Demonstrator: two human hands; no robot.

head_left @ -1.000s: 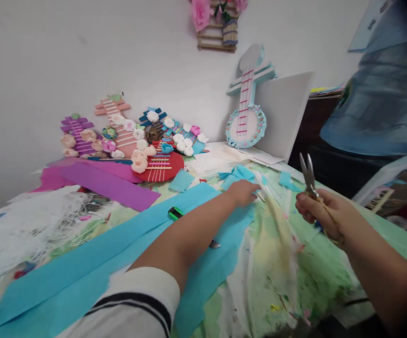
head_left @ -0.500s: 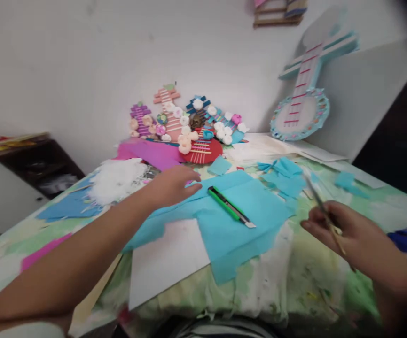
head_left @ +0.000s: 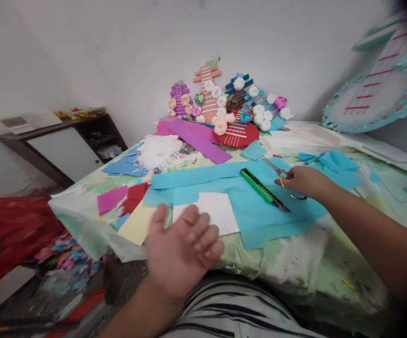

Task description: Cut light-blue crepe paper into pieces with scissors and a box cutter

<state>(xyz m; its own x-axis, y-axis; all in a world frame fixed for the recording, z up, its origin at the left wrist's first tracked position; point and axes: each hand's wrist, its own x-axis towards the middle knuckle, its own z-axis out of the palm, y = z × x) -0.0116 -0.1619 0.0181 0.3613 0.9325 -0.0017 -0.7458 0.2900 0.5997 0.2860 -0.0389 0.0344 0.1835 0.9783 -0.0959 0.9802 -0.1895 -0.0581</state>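
My left hand (head_left: pixel 185 246) hovers palm up at the table's front edge, holding nothing, its fingers apart and loosely bent. Behind it lies a white sheet (head_left: pixel 219 211) on turquoise crepe paper (head_left: pixel 302 213). My right hand (head_left: pixel 304 183) grips the gold handles of a pair of scissors (head_left: pixel 276 165), whose blades point away to the left, low over the turquoise paper. Between the hands rests a green utility knife (head_left: pixel 260 186), its blade toward the front right. A folded turquoise strip (head_left: pixel 196 176) stretches to the left of the knife.
Several paper-flower-decorated small guitars (head_left: pixel 237 135) stand by the wall, with purple crepe paper (head_left: pixel 203 141) in front. White shredded material (head_left: pixel 161 151) lies at left. A large guitar-shaped piece (head_left: pixel 376 94) leans at right. Paper scraps fill a plastic bag (head_left: pixel 66 272) on the floor.
My left hand has drawn back from the turquoise paper toward my body and turned palm up. My right hand has brought the scissors forward and down to the paper. The view has swung left.
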